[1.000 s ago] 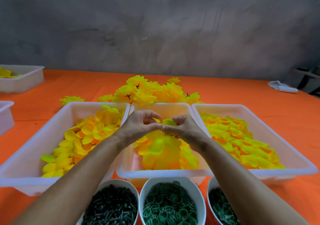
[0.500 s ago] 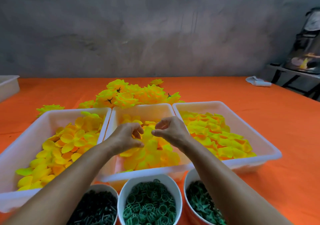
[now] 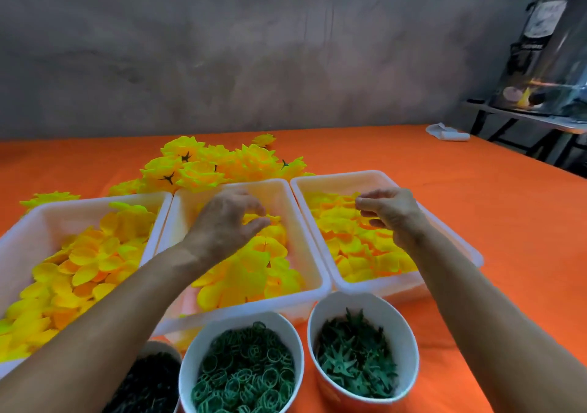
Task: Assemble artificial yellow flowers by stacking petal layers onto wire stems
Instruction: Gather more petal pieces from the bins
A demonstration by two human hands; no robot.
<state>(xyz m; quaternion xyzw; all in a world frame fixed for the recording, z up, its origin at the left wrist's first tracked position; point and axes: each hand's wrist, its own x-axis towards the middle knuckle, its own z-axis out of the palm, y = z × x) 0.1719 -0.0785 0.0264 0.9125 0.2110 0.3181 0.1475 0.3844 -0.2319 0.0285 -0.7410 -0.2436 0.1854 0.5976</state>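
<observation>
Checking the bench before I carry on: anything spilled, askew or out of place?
Mostly tidy. One oddity: a few yellow petals lie on the orange cloth beneath the middle tray, beside the ring bowl, outside any tray.

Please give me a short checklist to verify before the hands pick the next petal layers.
1. Left hand over the middle white plastic tray: ok.
2. Right hand over the right white plastic tray: ok.
3. Yellow fabric petals remain in the middle tray: ok.
4. Right hand already pinches a petal: cannot tell.
5. White bowl of green rings within view: ok.
</observation>
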